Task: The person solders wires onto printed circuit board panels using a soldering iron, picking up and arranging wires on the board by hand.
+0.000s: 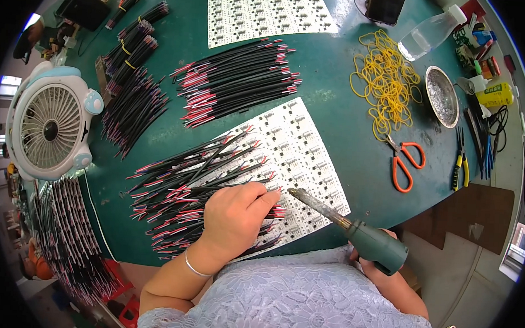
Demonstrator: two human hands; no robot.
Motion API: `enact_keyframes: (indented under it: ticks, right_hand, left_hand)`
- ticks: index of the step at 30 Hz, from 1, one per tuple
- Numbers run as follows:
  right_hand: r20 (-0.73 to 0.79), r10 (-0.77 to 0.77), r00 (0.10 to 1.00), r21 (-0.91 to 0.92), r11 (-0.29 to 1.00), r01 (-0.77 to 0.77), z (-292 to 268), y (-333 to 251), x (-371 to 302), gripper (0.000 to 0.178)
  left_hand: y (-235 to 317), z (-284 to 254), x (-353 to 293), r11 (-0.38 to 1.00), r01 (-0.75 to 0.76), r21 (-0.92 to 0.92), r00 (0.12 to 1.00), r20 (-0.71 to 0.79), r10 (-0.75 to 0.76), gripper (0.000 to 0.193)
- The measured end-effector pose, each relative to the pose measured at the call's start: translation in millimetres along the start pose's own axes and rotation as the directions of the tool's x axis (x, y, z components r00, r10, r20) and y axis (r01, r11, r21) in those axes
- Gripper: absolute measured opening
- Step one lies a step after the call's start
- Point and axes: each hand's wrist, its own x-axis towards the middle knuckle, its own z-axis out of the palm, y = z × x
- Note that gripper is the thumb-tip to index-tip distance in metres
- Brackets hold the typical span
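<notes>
My left hand (234,217) is closed in a pinch on a black-sheathed wire (271,195) with red and white ends, over a white circuit board panel (318,172). In my right hand (368,266) is a soldering iron (377,246) with a dark green handle. Its tip points left, close to my left fingertips and just above the panel. Many similar wires (191,181) fan out across the panel's left side, their far ends reaching onto the green table. The exact contact between tip, wire and board is too small to make out.
Behind lie a wire pile (237,81) and another board panel (269,15). A fan (50,128) and wire bundles (133,108) stand left. Rightward are yellow rubber bands (386,81), a metal bowl (442,97), orange-handled scissors (404,161), pliers (460,164) and a clear bottle (429,36).
</notes>
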Motion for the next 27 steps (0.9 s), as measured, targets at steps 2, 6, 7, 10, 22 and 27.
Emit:
enact_keyframes:
  ticks: [2, 6, 7, 10, 22, 27]
  right_hand:
    - [0.035, -0.035, 0.999, -0.008, 0.999, 0.035, -1, -2, 2, 0.03]
    - [-0.028, -0.063, 0.998, 0.018, 0.998, 0.063, 3, -3, 6, 0.02]
    - [-0.015, -0.087, 0.996, 0.004, 0.996, 0.087, 4, 0, 5, 0.019]
    - [-0.003, -0.152, 0.988, -0.073, 0.986, 0.151, 3, 2, 2, 0.021]
    - [-0.117, 0.265, 0.957, 0.793, 0.605, -0.07, 12, -16, 19, 0.063]
    - [-0.119, 0.286, 0.951, 0.813, 0.577, -0.072, 9, -16, 17, 0.06]
  left_hand:
    - [-1, 0, 1, 1.0, 0.008, -0.027, 1.0, 0.02, -0.007, 0.032]
    - [-1, 0, 0, 1.0, 0.012, -0.027, 0.999, 0.03, -0.011, 0.031]
    - [-1, 0, 1, 1.0, 0.009, -0.025, 1.0, 0.03, -0.009, 0.031]
    - [-1, 1, 0, 1.0, 0.003, -0.021, 1.0, 0.027, -0.003, 0.03]
    - [-2, -16, -6, 0.996, -0.013, -0.092, 0.997, 0.075, 0.02, 0.027]
    - [30, -65, -20, 0.999, -0.042, 0.032, 0.989, -0.138, 0.046, 0.031]
